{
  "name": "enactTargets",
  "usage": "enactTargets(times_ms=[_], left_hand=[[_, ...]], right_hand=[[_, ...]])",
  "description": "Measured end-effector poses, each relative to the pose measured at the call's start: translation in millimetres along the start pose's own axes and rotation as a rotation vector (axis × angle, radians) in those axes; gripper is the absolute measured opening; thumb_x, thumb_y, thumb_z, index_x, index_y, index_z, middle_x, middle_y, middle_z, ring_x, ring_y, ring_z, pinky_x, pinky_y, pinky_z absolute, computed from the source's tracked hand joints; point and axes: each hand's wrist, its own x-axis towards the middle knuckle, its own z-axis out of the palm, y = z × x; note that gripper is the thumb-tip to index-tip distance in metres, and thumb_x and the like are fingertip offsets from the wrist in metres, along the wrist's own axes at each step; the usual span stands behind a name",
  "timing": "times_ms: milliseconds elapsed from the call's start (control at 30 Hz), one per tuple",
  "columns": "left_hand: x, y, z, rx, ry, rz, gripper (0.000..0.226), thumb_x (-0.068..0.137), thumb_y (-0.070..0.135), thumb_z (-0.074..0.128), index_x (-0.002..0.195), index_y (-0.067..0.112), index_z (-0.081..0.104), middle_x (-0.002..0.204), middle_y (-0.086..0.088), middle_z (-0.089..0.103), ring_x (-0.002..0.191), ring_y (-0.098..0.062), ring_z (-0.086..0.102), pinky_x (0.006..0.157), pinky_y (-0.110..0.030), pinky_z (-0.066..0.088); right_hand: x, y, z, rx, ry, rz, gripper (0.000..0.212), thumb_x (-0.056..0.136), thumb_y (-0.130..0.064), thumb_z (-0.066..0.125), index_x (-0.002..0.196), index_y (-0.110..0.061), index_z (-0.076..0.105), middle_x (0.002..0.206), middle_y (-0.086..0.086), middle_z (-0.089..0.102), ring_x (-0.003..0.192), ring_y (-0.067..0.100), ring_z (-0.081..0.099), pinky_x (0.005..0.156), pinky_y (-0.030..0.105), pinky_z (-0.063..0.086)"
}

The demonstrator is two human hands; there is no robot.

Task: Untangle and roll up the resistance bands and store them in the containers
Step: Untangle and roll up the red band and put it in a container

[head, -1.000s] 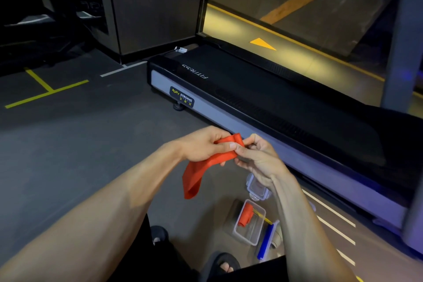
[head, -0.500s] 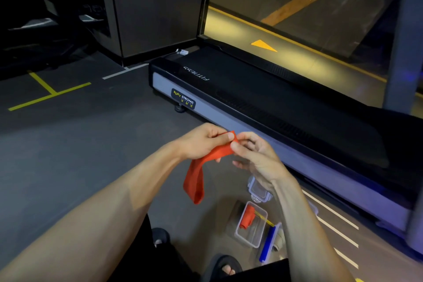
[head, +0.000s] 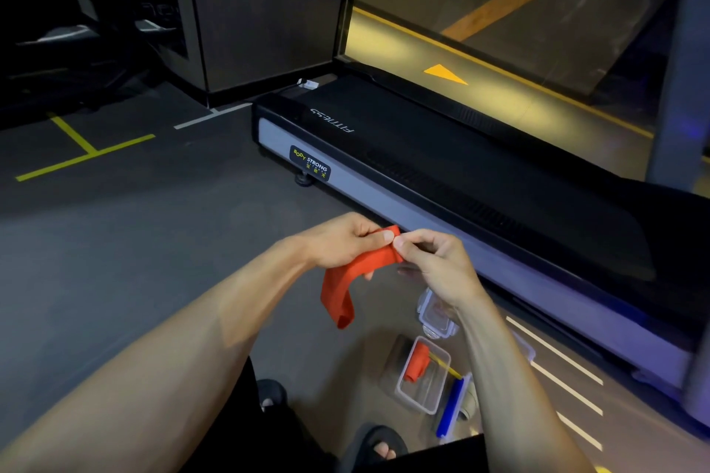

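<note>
Gym floor (head: pixel 115 261) lies dim; right hand (head: pixel 434 265) half hides a container (head: pixel 436 315). Both it and left hand (head: pixel 342 242) pinch the red band (head: pixel 345 280), now hanging shorter.

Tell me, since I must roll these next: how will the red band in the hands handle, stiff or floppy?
Probably floppy: the red band droops limp below the left hand and right hand, which pinch its top end. It looks thin and light, since fingertips alone carry it. It will likely hold a roll, as another red roll sits in the clear box on the floor.
</note>
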Motion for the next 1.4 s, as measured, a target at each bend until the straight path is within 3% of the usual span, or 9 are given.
enactTargets(times_ms=[133,333,633,800,867,1000,1133,1233,1400], left_hand=[[0,-5,-2,-0.064,-0.072,0.009,0.042,0.106,0.038,0.049,0.094,0.002,0.068,0.073,-0.003,0.075,0.068,-0.019,0.067,0.066,-0.029,0.052],[-2,-3,-5,-0.078,-0.146,-0.016,0.036,0.108,0.036,0.046,0.099,0.011,0.069,0.087,-0.007,0.079,0.067,-0.017,0.07,0.063,-0.026,0.056],[-4,-2,-5,-0.104,-0.165,-0.015,0.041,0.109,0.036,0.04,0.103,0.006,0.067,0.089,-0.009,0.078,0.064,-0.02,0.07,0.061,-0.029,0.057],[-4,0,-2,-0.065,-0.159,0.002,0.04,0.109,0.037,0.039,0.097,0.011,0.066,0.085,-0.007,0.078,0.062,-0.017,0.067,0.058,-0.024,0.053],[-4,0,-2,-0.017,-0.126,0.007,0.043,0.109,0.038,0.039,0.094,0.009,0.066,0.08,-0.003,0.077,0.061,-0.017,0.066,0.058,-0.022,0.052],[-6,-2,-4,0.061,-0.116,0.005,0.043,0.109,0.04,0.039,0.085,0.015,0.064,0.074,0.001,0.075,0.063,-0.017,0.065,0.061,-0.021,0.05],[-4,-2,-2,0.111,-0.128,-0.041,0.044,0.108,0.041,0.042,0.089,0.01,0.066,0.074,-0.003,0.076,0.057,-0.016,0.064,0.059,-0.022,0.05],[-3,-1,-3,0.079,-0.077,-0.067,0.043,0.107,0.041,0.046,0.088,0.009,0.068,0.072,-0.003,0.076,0.053,-0.015,0.063,0.055,-0.022,0.051],[-4,-4,-4,0.055,-0.109,-0.033,0.035,0.106,0.039,0.049,0.089,0.016,0.068,0.072,-0.001,0.075,0.063,-0.019,0.065,0.06,-0.025,0.051]], right_hand=[[1,0,0,0.043,0.007,0.034,0.009,0.096,-0.017,0.072,0.095,-0.008,0.073,0.091,0.008,0.078,0.087,0.022,0.076,0.073,0.031,0.059],[3,4,2,0.03,0.002,0.038,0.01,0.095,-0.01,0.072,0.096,-0.002,0.066,0.086,0.017,0.076,0.081,0.026,0.074,0.074,0.035,0.061],[0,1,-1,0.071,-0.025,0.032,0.021,0.084,-0.003,0.082,0.084,-0.005,0.061,0.089,0.021,0.076,0.079,0.027,0.075,0.075,0.039,0.062],[-2,-1,0,0.107,-0.08,0.058,0.034,0.071,-0.018,0.087,0.086,-0.008,0.059,0.085,0.014,0.074,0.085,0.028,0.074,0.077,0.039,0.061],[-3,-3,-2,0.134,-0.123,0.083,0.032,0.079,-0.024,0.082,0.098,-0.007,0.063,0.087,0.01,0.074,0.09,0.027,0.075,0.081,0.04,0.062],[-3,-3,-8,0.137,-0.222,0.147,0.024,0.101,-0.013,0.063,0.123,-0.007,0.07,0.116,0.02,0.073,0.107,0.029,0.074,0.085,0.037,0.062],[-4,0,-7,0.083,-0.254,0.187,0.018,0.101,-0.008,0.062,0.115,-0.004,0.072,0.113,0.021,0.074,0.102,0.028,0.074,0.083,0.035,0.062],[-2,0,-6,0.075,-0.177,0.177,0.012,0.099,-0.008,0.065,0.108,-0.004,0.072,0.096,0.012,0.072,0.092,0.022,0.073,0.084,0.039,0.064],[0,0,-5,0.047,-0.12,0.157,0.018,0.096,-0.01,0.071,0.11,-0.001,0.068,0.095,0.011,0.069,0.092,0.022,0.071,0.084,0.041,0.063]])
